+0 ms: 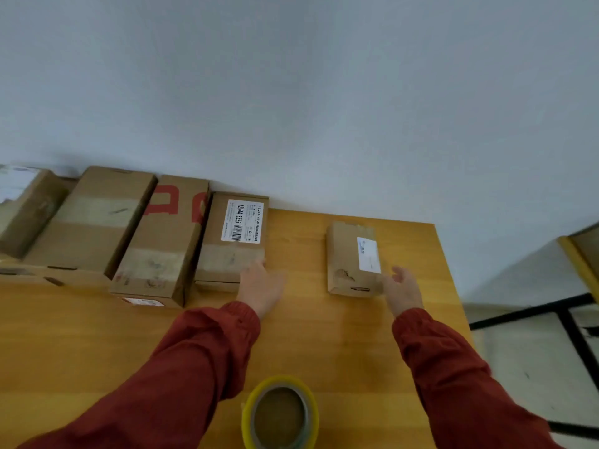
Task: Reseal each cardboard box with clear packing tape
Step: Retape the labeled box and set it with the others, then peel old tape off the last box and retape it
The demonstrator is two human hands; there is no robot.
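Left hand (261, 286), fingers straight, touches a cardboard box (227, 254) labelled "12V4A-5525"; right hand (402, 286), fingers loose, sits just beside a smaller box (348, 257), both beyond one tape roll (280, 413).

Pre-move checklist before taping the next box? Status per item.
1. Tape roll within reach, on the table between the sleeves: ok.
2. Tape in hand: not ok; left hand and right hand are both open and empty.
3. Next box chosen: cannot tell; left fingers are at the labelled box near corner, right hand is beside the small box.
4. Small box apart from the row, room around it: ok.
5. Small box flaps flat: cannot tell, blurred.
6. Free tape end findable: cannot tell.
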